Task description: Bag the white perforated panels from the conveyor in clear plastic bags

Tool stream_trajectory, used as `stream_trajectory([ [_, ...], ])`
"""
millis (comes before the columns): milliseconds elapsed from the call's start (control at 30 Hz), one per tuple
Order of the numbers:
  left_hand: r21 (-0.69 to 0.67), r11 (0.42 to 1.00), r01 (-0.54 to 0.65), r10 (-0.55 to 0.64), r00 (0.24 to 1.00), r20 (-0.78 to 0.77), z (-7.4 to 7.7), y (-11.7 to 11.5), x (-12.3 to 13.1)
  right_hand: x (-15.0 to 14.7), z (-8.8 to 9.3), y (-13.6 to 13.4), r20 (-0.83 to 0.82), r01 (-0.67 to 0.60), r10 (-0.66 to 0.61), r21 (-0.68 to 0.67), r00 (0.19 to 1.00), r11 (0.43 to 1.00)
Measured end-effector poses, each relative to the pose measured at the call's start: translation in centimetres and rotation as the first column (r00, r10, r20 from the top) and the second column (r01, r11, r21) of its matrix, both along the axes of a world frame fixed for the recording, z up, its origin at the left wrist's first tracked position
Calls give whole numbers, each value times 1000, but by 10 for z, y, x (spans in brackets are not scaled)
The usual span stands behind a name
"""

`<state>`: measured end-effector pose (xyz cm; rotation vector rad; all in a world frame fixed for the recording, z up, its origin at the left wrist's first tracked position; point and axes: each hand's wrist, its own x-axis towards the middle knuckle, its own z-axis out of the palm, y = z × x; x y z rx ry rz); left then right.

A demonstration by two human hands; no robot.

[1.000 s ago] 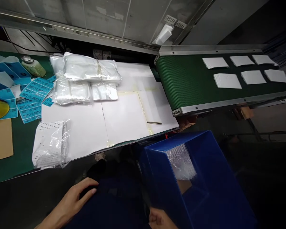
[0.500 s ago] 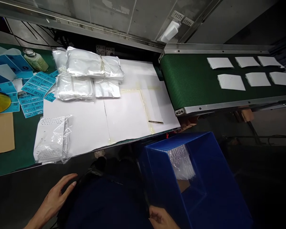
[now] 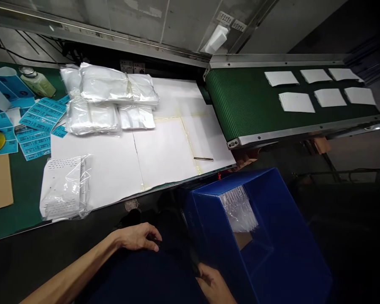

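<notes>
Head view: left hand (image 3: 139, 237) has swung in to just left of the blue bin (image 3: 209, 230), fingers loosely curled, empty, resting on dark cloth. Right hand (image 3: 213, 283) touches the bin's near corner, and whether it grips cannot be told.

blue labels (image 3: 34, 126), "20073" printed repeatedly

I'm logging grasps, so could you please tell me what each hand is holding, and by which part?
The right hand touches the blue bin at its near edge; a grip cannot be told. The left hand rests on dark cloth, holding nothing.
</notes>
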<state>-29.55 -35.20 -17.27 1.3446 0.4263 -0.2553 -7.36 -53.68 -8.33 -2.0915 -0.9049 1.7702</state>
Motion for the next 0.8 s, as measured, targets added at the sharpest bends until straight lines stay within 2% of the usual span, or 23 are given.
stream_trajectory([
  [67,31,998,-50,50,999,-18,14,-2,-8,0,-1,-2,-8,-7,7,28,1000,1000],
  [167,129,975,-180,175,984,44,53,-6,-24,2,2,6,-27,-44,48,127,998,991],
  [233,151,954,-259,253,966,61,79,-7,-32,4,7,21,-43,-53,62,200,997,978],
  [300,142,918,-370,375,927,-9,93,-7,-37,3,14,42,-82,-79,100,226,992,971],
  [367,100,839,-535,542,838,-65,93,-7,-37,-2,20,63,-174,-107,143,199,974,974],
  [433,-22,743,-669,666,742,-72,85,-6,-35,-11,23,79,-325,-76,118,141,938,987],
  [500,-197,662,-723,726,684,-70,75,-8,-31,-23,22,91,-443,-12,44,75,896,997],
  [600,-373,568,-734,768,635,-81,63,-13,-26,-41,18,102,-476,54,-24,51,879,997],
  [700,-394,527,-753,791,604,-97,56,-19,-24,-56,14,114,-437,116,-53,117,898,986],
  [800,-336,522,-784,801,586,-123,56,-22,-22,-65,12,127,-363,107,-47,149,931,983],
])
